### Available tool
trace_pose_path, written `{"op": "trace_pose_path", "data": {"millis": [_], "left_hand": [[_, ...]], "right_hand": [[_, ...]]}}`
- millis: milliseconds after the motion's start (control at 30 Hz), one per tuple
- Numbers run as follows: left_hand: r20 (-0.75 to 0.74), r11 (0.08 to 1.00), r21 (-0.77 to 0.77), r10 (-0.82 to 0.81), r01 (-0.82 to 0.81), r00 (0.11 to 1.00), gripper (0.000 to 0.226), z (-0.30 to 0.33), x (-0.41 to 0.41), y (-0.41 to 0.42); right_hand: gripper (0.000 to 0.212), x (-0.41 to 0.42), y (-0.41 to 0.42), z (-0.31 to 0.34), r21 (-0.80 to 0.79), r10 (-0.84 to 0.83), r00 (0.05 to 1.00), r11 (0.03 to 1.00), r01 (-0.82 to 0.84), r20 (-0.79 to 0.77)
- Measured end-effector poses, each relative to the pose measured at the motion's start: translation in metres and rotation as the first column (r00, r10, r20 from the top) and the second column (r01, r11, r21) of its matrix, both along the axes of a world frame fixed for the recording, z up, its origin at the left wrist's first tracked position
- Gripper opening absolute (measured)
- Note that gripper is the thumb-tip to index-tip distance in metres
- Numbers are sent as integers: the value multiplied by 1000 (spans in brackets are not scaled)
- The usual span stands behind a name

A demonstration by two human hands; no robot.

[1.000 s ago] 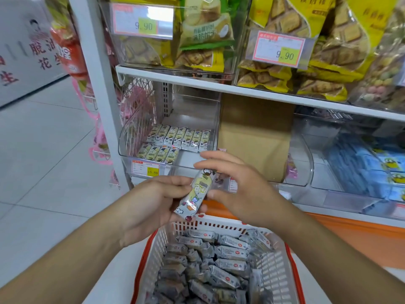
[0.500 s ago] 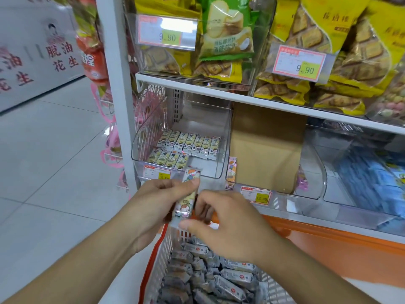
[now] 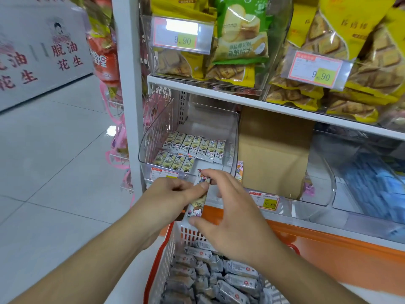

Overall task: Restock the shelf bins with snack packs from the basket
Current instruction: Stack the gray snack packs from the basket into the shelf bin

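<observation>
While both hands pinch 1 snack pack (image 3: 198, 201) at frame centre, left hand (image 3: 168, 198) at its middle, right hand (image 3: 230, 213) at both ends, the clear bin (image 3: 234, 137) above holds 2 partial rows; the basket (image 3: 163, 260) at the bottom looks mostly full.

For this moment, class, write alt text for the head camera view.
Both hands, left hand and right hand, hold a slim cartoon-printed snack pack before a clear plastic shelf bin partly lined with matching packs, above an orange-rimmed white basket of grey wrapped snacks.
</observation>
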State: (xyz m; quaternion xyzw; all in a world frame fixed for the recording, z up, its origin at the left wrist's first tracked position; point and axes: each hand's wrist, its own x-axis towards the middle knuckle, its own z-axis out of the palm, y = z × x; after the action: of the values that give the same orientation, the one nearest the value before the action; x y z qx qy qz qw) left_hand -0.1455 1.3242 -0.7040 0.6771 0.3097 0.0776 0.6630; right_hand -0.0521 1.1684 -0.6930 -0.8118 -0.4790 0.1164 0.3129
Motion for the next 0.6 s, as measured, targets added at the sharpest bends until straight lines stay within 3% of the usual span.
{"op": "trace_pose_path", "data": {"millis": [100, 167, 233, 300, 367, 600], "left_hand": [[37, 1000, -4, -14, 14, 999, 40, 4, 5, 14], [20, 965, 255, 49, -53, 999, 31, 4, 6, 30], [-65, 793, 609, 65, -11, 996, 34, 1, 4, 48], [-137, 616, 783, 25, 92, 990, 43, -8, 3, 64], [-206, 561, 809, -3, 173, 978, 48, -16, 2, 74], [-222, 586, 792, 18, 170, 975, 45, -22, 6, 83]], "right_hand": [[78, 11, 12, 6, 40, -90, 996, 995, 90, -24], [76, 26, 31, 10, 71, -153, 988, 986, 154, -19], [75, 45, 58, 10, 96, -206, 978, 974, 207, -22], [78, 64, 87, 7, 89, -240, 970, 966, 243, -39], [82, 79, 113, 0, 40, -253, 967, 966, 254, -40], [98, 113, 148, -43, -240, -335, 942, 917, 318, -30]]}}
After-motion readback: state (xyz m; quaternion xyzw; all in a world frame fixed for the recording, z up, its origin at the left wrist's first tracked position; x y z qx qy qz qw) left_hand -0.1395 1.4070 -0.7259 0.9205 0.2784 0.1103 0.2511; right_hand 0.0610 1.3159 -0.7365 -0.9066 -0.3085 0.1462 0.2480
